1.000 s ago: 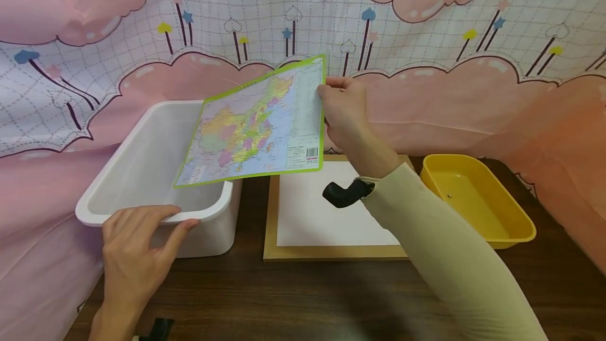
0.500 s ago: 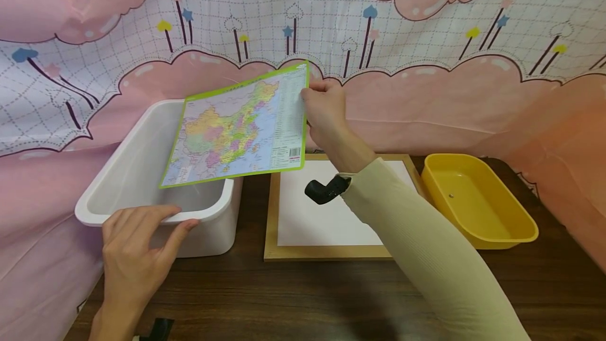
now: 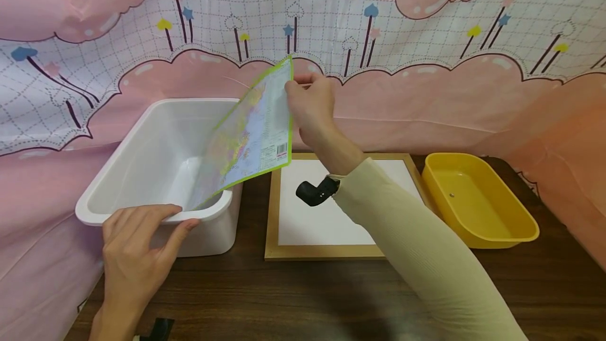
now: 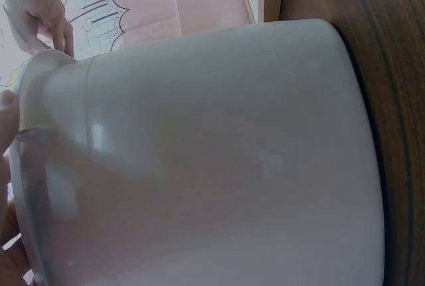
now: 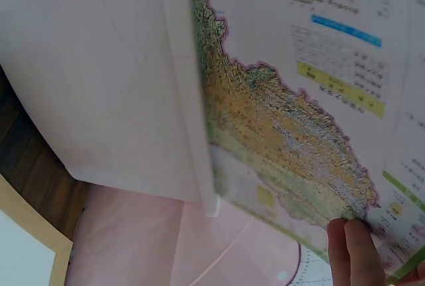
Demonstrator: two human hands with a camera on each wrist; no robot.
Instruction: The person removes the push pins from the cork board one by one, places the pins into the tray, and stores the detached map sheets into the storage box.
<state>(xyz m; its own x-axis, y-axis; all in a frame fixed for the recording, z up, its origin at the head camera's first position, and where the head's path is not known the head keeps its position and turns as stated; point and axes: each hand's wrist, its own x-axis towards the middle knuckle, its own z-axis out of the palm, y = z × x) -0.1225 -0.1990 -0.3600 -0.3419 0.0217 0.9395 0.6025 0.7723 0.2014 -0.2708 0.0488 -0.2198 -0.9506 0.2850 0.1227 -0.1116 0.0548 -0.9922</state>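
A thin, flexible map sheet (image 3: 270, 128) with a green border hangs tilted over the white plastic tub (image 3: 210, 238). My right hand (image 3: 312, 112) pinches its right edge between thumb and fingers. The sheet's left part dips inside the tub's opening and looks blurred. In the right wrist view, the fingers (image 5: 355, 249) press on the sheet's other face, which carries a relief map (image 5: 285, 127). My left hand (image 3: 137, 249) grips the tub's near rim, fingers over the inside and thumb outside. The left wrist view is mostly the tub's wall (image 4: 212, 153).
A wood-framed white board (image 3: 326, 220) lies flat on the dark wooden table (image 3: 265, 299), right of the tub. Beyond it, at the right, stands a yellow plastic tray (image 3: 473, 199). Printed pink cloth (image 3: 426, 109) hangs behind and along the sides.
My right hand has moved left with the map sheet, from over the board toward the tub. The sheet's left side has swung down into the tub. My left hand has stayed put.
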